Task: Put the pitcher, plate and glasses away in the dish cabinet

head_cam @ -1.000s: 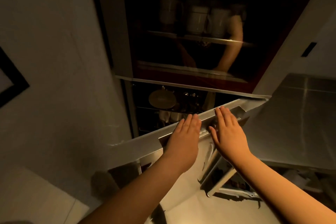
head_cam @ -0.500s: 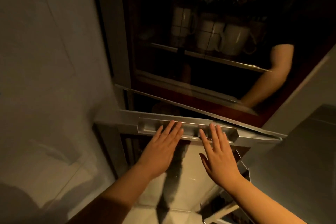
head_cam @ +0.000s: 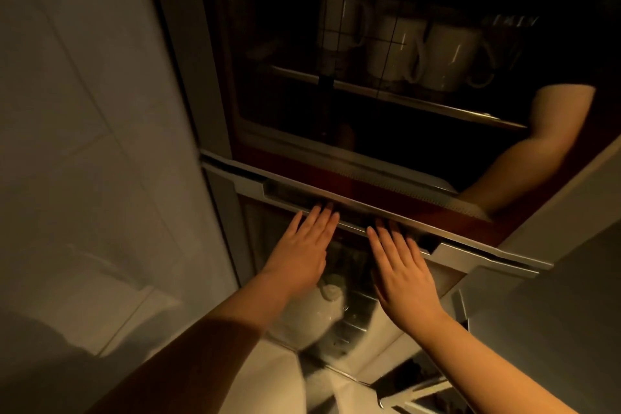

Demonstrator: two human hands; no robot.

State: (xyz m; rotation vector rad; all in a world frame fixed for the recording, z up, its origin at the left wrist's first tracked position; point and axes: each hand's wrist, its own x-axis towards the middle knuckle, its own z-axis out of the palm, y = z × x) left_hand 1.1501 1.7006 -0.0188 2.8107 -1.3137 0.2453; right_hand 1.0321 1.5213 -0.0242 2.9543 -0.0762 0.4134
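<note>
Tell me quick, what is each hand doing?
Left hand: open, fingers straight against the cabinet door, holding nothing.
Right hand: open, the same.

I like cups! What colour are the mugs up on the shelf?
The mugs are white, seen through the dark glass door in the head view.

I see both my forearms reaching forward and up, bare to the elbow. My left hand (head_cam: 302, 247) lies palm down, fingers straight and close together, tips pointing away from me. My right hand (head_cam: 401, 270) lies just beside it, also flat, fingers straight and slightly spread. Neither hand curls round anything; the two hands are apart, not touching
</note>
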